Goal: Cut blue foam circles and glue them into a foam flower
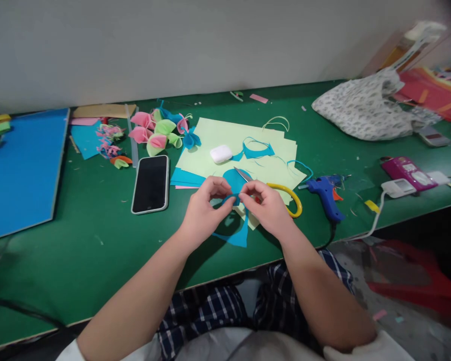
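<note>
Between my two hands is a small piece of blue paper [233, 198], bent into a curve. The fingers of my left hand [210, 200] pinch its left side, and those of my right hand [265, 203] pinch its right side. Just behind my fingertips lies a rounded blue paper cutout [231, 176]. A pair of scissors with yellow handles [295, 200] rests partly under my right hand, blades pointing up-left. Below my hands a blue paper offcut [238, 236] lies on the table. Pale green sheets [210, 133] are stacked behind, bearing a white case [221, 154] and thin blue scraps [257, 150].
Left of my hands lies a phone [150, 184], with folded paper flowers [160, 130] behind it. A blue board [26, 170] covers the far left. To the right are a blue glue gun [326, 195], a magenta power strip [408, 173] and a patterned cloth bag [364, 105].
</note>
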### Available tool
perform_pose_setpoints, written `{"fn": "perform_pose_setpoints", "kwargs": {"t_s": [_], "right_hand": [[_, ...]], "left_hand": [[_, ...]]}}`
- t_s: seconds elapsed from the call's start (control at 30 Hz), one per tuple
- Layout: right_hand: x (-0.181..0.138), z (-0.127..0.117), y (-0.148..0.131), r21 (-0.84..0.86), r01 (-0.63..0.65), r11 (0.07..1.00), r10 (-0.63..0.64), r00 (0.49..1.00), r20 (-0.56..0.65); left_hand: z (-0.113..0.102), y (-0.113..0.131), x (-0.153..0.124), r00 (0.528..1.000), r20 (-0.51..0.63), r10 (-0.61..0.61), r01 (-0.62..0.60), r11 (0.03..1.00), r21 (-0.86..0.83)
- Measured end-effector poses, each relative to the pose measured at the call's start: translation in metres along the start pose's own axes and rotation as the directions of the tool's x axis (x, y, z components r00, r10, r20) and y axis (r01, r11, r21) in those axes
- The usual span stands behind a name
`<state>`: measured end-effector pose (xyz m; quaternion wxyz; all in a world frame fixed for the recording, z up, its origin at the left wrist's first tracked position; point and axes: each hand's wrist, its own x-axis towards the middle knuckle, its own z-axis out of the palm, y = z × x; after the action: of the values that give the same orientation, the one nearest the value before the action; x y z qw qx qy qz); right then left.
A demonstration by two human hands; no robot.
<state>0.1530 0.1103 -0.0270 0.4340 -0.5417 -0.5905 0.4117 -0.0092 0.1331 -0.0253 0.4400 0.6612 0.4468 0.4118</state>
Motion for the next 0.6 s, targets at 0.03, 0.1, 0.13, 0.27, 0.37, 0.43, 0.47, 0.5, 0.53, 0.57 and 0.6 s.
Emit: {"fn": "perform_pose_setpoints", "kwargs": {"t_s": [0.03, 0.1, 0.13, 0.27, 0.37, 0.43, 0.47, 0.5, 0.53, 0.57, 0.6], "right_hand": [[0.0001, -0.0002, 0.0003, -0.002, 0.000, 1.000, 0.000, 1.000, 0.004], [0.0003, -0.0006, 0.0010, -0.016, 0.006, 1.000, -0.006, 1.000, 0.012], [0.0005, -0.0009, 0.0014, -0.024, 0.012, 1.000, -0.011, 1.000, 0.017], [0.0017, -0.0020, 0.0025, -0.110, 0.069, 0.992, -0.068, 0.998, 0.009], [0.0027, -0.0032, 0.0027, -0.214, 0.145, 0.966, -0.149, 0.989, -0.002], [0.0026, -0.0041, 0.0028, -0.235, 0.180, 0.955, -0.195, 0.980, -0.043], [0.0023, -0.0045, 0.0029, -0.234, 0.189, 0.954, -0.213, 0.974, -0.081], [0.0019, -0.0049, 0.0030, -0.231, 0.194, 0.953, -0.228, 0.965, -0.127], [0.0014, -0.0052, 0.0032, -0.231, 0.197, 0.953, -0.240, 0.954, -0.177], [0.0009, -0.0054, 0.0033, -0.235, 0.200, 0.951, -0.253, 0.941, -0.224], [0.0004, -0.0054, 0.0034, -0.243, 0.205, 0.948, -0.268, 0.927, -0.263]], "left_hand": [[0.0000, 0.0000, 0.0001, 1.000, 0.004, 0.001, -0.001, 1.000, 0.009], [-0.0002, -0.0003, 0.0001, 1.000, 0.009, 0.005, -0.006, 1.000, 0.025], [-0.0004, -0.0006, 0.0001, 1.000, 0.007, 0.008, -0.009, 0.999, 0.035], [-0.0015, -0.0018, -0.0005, 0.999, -0.004, 0.044, -0.043, 0.992, 0.120], [-0.0020, -0.0025, -0.0009, 0.996, 0.012, 0.089, -0.090, 0.972, 0.217], [-0.0021, -0.0031, -0.0007, 0.993, -0.005, 0.119, -0.115, 0.967, 0.227], [-0.0022, -0.0033, -0.0005, 0.990, -0.035, 0.135, -0.125, 0.967, 0.221], [-0.0023, -0.0034, -0.0003, 0.985, -0.076, 0.153, -0.134, 0.967, 0.216], [-0.0025, -0.0034, 0.0000, 0.977, -0.124, 0.173, -0.143, 0.966, 0.216], [-0.0026, -0.0030, 0.0001, 0.967, -0.169, 0.192, -0.153, 0.963, 0.222], [-0.0027, -0.0024, 0.0001, 0.956, -0.199, 0.215, -0.166, 0.958, 0.235]]}}
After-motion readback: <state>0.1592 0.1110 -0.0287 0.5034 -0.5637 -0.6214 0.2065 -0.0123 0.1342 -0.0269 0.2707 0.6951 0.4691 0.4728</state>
